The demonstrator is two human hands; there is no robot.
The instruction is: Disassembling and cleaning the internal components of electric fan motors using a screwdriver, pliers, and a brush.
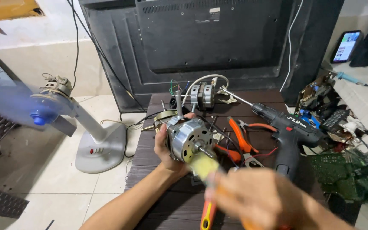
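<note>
The fan motor (187,139) sits bare, out of any housing, held upright over the dark wooden table (167,204) with its shaft facing the camera. The left hand (167,149) clasps its casing from behind. The right hand (256,198), blurred, grips a yellowish brush (204,165) at the shaft end. Orange pliers (240,135) and a cordless drill (288,134) crowd the right; the near table edge lies open.

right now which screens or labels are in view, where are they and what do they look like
phone: far right, propped upright, lit screen in blue and white.
sticker: top middle on the back of the black television, small pale rectangle.
drill: right on the dark table, black, white lettering on its side.
</note>
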